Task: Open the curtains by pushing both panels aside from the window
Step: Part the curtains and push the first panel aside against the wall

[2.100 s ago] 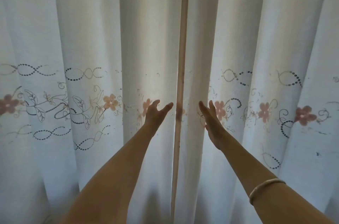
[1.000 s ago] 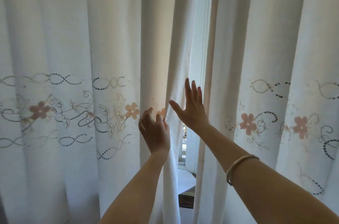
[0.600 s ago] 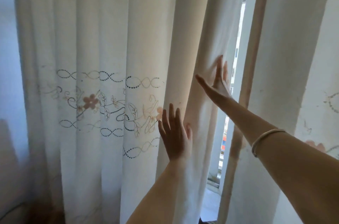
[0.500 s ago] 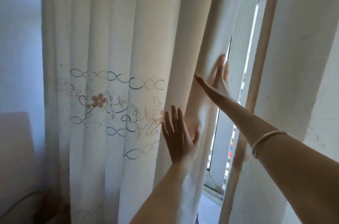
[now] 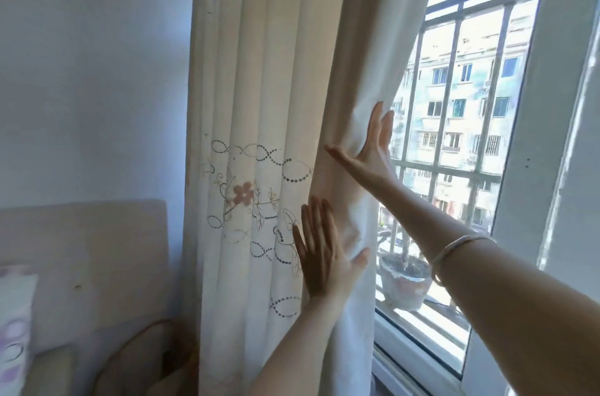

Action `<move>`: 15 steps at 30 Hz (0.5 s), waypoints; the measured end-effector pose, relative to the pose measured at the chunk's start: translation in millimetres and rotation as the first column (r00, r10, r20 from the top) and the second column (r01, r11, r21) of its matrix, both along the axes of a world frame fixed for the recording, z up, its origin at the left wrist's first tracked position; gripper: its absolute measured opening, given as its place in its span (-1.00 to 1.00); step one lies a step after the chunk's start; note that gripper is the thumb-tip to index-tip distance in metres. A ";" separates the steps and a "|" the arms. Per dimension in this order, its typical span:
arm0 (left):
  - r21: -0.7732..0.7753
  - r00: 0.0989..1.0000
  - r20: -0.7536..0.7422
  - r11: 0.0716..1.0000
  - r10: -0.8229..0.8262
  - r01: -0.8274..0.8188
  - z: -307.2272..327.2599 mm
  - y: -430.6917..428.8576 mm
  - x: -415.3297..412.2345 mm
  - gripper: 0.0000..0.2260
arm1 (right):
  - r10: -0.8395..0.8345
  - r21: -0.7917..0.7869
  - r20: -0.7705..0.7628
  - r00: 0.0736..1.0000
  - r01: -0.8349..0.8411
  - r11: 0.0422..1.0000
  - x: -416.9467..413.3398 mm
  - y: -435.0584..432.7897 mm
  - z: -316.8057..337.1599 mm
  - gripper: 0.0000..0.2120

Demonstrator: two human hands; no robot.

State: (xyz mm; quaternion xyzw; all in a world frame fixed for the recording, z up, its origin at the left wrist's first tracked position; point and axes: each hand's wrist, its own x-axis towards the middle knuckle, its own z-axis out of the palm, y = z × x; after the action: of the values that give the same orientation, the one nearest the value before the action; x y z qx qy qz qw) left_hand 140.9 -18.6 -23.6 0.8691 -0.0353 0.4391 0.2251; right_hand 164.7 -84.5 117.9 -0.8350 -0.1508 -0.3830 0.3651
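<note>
In the head view, the left curtain panel [image 5: 259, 135] hangs bunched into tight vertical folds through the middle of the frame, running from the top edge to the bottom. Its band of beaded loops and a pink flower sits at mid-height on the folds. The panel's free edge falls at centre right, just beside the bared window [image 5: 454, 142].

The left hand [image 5: 324, 252] lies flat on the folds at lower centre. Its palm is against the cloth, its fingers [image 5: 313, 226] point upward and lie close together, and its thumb is spread out to the right; it grips nothing. The right hand [image 5: 367, 152] is higher, at the centre of the frame, pressing on the panel's free edge. Its fingers are straight and together along the cloth, and the thumb is stretched to the left; the cloth puckers around it. The right forearm crosses in from the lower right and wears a pale bangle [image 5: 454, 249] at the wrist.

Through the window, at right, a metal grille [image 5: 451, 90] stands in front of a pale apartment block. A wrapped flowerpot [image 5: 402, 282] sits outside on the ledge at lower right. The right curtain panel [image 5: 571, 103] shows as a pale strip along the right edge. At the left is a white wall [image 5: 91, 71], with a beige sofa [image 5: 84, 249] at lower left.
</note>
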 end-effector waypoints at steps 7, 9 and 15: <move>0.027 0.995 0.018 0.995 0.096 -0.097 3.0 49.5 80.3 -0.01 | 0.005 -0.044 -0.008 1.000 -0.005 0.999 73.3 50.4 2.7 0.06; 0.030 0.994 0.028 0.994 0.104 -0.105 4.1 68.0 106.9 0.00 | -0.002 -0.050 -0.006 1.000 0.002 0.999 98.6 68.5 5.6 0.06; 0.045 0.989 0.054 0.989 0.140 -0.142 9.6 120.2 180.1 0.00 | -0.013 -0.051 -0.019 1.000 0.012 0.999 171.6 117.6 10.6 0.05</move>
State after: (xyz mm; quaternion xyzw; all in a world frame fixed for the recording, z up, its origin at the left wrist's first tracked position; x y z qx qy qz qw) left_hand 321.0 101.6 -14.0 0.8633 0.0099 0.4746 0.1714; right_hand 336.2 33.1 128.5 -0.8486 -0.1514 -0.3733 0.3429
